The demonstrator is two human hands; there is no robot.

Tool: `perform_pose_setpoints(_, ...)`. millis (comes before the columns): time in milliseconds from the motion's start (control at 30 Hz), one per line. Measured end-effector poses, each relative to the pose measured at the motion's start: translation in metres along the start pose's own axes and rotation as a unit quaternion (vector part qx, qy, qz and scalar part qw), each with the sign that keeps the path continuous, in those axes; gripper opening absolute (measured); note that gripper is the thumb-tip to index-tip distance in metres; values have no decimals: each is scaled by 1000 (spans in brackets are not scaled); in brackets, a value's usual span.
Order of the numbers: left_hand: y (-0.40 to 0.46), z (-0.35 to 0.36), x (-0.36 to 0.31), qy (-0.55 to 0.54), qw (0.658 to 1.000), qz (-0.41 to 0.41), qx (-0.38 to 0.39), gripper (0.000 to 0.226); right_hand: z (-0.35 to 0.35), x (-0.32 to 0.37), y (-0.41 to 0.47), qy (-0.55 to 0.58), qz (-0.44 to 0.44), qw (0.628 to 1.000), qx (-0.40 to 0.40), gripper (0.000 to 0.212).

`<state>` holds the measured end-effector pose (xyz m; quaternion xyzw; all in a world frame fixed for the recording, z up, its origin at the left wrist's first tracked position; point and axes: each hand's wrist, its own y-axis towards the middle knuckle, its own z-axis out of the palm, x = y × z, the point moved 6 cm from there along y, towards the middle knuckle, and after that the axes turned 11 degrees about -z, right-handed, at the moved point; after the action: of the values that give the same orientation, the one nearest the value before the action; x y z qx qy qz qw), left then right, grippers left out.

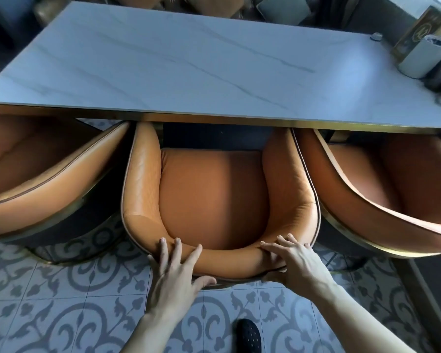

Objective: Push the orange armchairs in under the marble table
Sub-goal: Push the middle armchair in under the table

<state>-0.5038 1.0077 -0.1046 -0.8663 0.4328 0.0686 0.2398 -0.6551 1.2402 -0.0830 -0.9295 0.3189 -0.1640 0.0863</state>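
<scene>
Three orange leather armchairs stand side by side along the near edge of the white marble table (pixel 189 59). The front of the middle armchair (pixel 211 194) reaches under the tabletop. My left hand (pixel 176 273) lies on the left part of its curved backrest, fingers spread over the top and thumb behind. On the right part of the same backrest my right hand (pixel 293 263) grips in the same way. The left armchair (pixel 36 174) and the right armchair (pixel 382 182) flank it, their fronts under the table edge too.
A white cylindrical holder (pixel 423 57) and a gold-patterned box (pixel 418 29) stand at the table's far right corner. Patterned grey floor tiles (pixel 87 301) lie below. A dark shoe (pixel 248 336) shows near the bottom. Cushioned seating (pixel 283 8) lines the far side.
</scene>
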Motion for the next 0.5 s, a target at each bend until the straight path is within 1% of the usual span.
perform_pose_setpoints(133,5,1,2,29,999,21,-8,88,-1,3,1,3,6,1000,-2,88)
perform_pose_setpoints(233,10,-2,4,6,999,34,-27,88,-4,4,4,15,18,1000,-12,85)
perform_pose_setpoints(400,54,-36,14,-5,1000,16,2,82,-7,16,38,20,33,999,-38,79)
perform_pose_setpoints(500,78,-53,14,25,999,17,19,84,-9,12,66,39,30,999,-20,79)
